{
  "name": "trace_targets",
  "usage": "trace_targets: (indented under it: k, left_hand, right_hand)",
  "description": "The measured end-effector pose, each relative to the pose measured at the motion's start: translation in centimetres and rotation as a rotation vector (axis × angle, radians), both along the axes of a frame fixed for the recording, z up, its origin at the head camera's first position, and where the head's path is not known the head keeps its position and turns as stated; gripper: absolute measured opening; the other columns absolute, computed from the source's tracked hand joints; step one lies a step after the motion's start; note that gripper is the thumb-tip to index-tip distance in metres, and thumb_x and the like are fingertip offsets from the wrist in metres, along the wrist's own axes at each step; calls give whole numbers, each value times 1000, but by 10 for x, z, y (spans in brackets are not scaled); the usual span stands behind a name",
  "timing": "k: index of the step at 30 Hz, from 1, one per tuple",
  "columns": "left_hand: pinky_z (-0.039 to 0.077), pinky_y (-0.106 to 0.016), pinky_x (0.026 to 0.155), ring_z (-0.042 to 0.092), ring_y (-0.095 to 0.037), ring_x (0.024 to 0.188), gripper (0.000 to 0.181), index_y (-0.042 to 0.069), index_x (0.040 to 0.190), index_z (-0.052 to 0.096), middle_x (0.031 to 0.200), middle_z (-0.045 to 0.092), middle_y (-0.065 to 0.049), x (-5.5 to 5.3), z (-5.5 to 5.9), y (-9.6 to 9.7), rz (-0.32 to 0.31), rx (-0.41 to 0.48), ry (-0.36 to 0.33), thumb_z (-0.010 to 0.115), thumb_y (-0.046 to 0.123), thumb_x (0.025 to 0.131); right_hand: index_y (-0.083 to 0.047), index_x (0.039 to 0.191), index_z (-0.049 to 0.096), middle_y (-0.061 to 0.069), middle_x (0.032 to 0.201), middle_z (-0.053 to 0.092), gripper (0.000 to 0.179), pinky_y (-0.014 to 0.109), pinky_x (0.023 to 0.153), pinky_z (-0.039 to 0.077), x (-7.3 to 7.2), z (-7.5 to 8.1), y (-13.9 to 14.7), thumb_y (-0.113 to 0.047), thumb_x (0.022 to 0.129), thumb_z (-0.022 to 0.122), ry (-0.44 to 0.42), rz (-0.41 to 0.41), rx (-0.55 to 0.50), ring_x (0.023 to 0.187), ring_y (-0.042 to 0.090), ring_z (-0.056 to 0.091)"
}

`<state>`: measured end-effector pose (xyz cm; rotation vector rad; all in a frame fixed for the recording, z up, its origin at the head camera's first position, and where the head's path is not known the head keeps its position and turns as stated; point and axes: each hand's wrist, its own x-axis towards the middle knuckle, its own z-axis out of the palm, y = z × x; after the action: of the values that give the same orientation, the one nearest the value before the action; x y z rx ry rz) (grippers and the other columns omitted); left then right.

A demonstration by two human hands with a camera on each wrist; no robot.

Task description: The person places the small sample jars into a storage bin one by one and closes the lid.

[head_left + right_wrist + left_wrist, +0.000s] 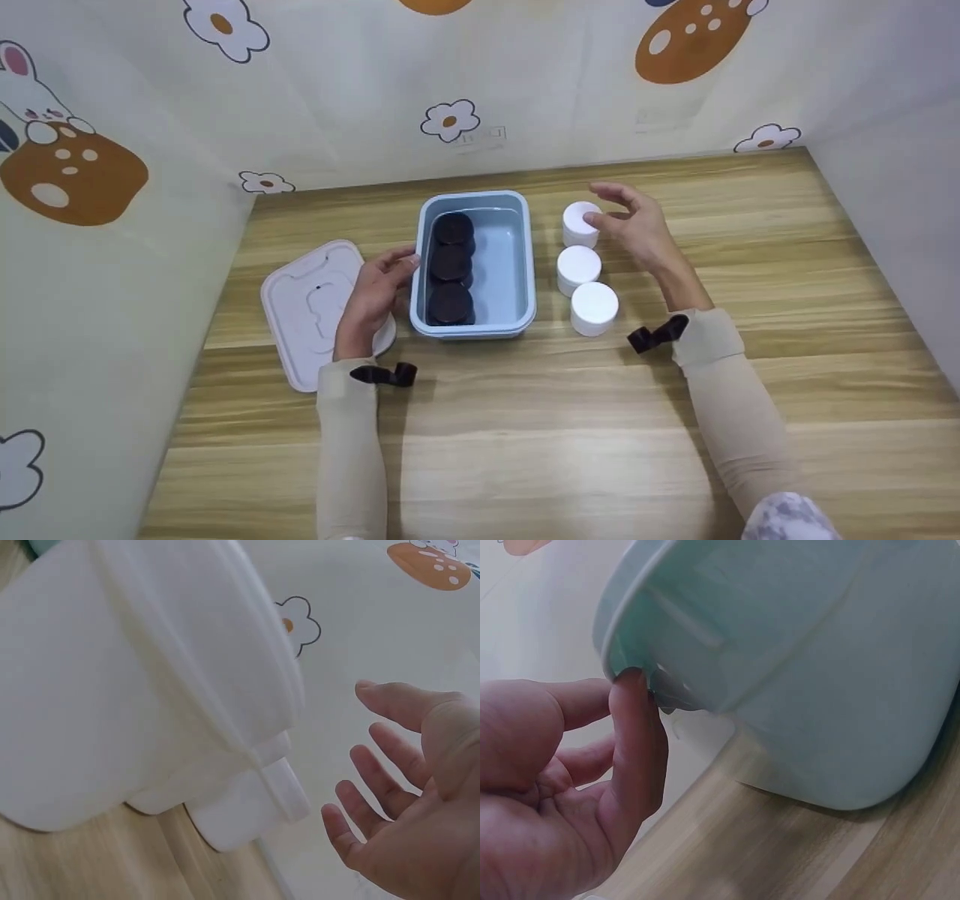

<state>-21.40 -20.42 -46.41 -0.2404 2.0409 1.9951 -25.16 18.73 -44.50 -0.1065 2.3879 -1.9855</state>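
Observation:
A light blue rectangular plastic container stands at the middle of the table, its left half holding three jars with dark lids in a row. My left hand is at the container's left side, and its thumb and fingers grip it just under the rim in the left wrist view. To the right of the container are three white round jars with lids: a far one, a middle one and a near one. Over the far jar my right hand has its fingers spread, apart from the jars in the right wrist view.
A pale lid with a moulded groove lies left of the container, partly behind my left hand and forearm. Patterned sheeting with flowers and rabbits walls the wooden table at the back and left. A black camera mount sits on each wrist.

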Motion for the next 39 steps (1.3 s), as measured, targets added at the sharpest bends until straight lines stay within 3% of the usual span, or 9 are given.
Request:
trace_targets:
  k: [8, 17, 26, 29, 35, 39]
  left_hand:
    - [60, -28, 72, 70, -12, 92, 44, 4, 142, 53, 114, 68, -5, -1, 2, 0, -1, -4, -1, 59, 21, 102]
    - [60, -27, 68, 71, -11, 91, 45, 5, 143, 52, 117, 67, -8, 2, -1, 0, -6, -28, -10, 59, 22, 102]
    - [57, -24, 79, 70, -12, 93, 46, 2, 142, 52, 114, 69, -7, 0, 3, 1, -9, -39, 30, 60, 21, 101]
    - [56, -22, 81, 69, -12, 93, 45, 1, 141, 53, 113, 69, -8, 0, 4, 1, -8, -54, 44, 60, 19, 100]
    - [60, -27, 74, 70, -13, 94, 46, 4, 143, 52, 120, 67, -12, 0, 5, 0, -7, -63, 18, 60, 22, 101]
    - [60, -27, 71, 71, -13, 93, 46, 4, 143, 52, 119, 68, -11, 0, 5, 0, -8, -55, 10, 60, 22, 101]
  right_hand:
    - [-7, 145, 49, 13, 152, 46, 66, 45, 115, 41, -3, -13, 8, -11, 86, 78, -76, 30, 11, 144, 30, 39]
    - [-10, 155, 35, 13, 159, 36, 75, 35, 111, 46, -3, -30, 10, -8, 90, 74, -193, 114, 27, 146, 31, 39]
    - [-10, 157, 31, 17, 157, 36, 78, 46, 119, 36, -6, -33, 7, -4, 91, 72, -178, 121, 2, 145, 36, 39]
    - [-10, 157, 31, 17, 157, 37, 77, 43, 117, 38, -6, -35, 7, -3, 91, 71, -176, 120, 12, 144, 35, 39]
    - [-11, 157, 32, 17, 154, 41, 79, 27, 105, 45, -7, -37, 3, -8, 90, 73, -177, 92, 16, 142, 33, 43]
    - [-11, 156, 33, 17, 153, 42, 77, 23, 102, 46, -7, -38, 1, -7, 91, 73, -175, 74, 20, 141, 33, 44]
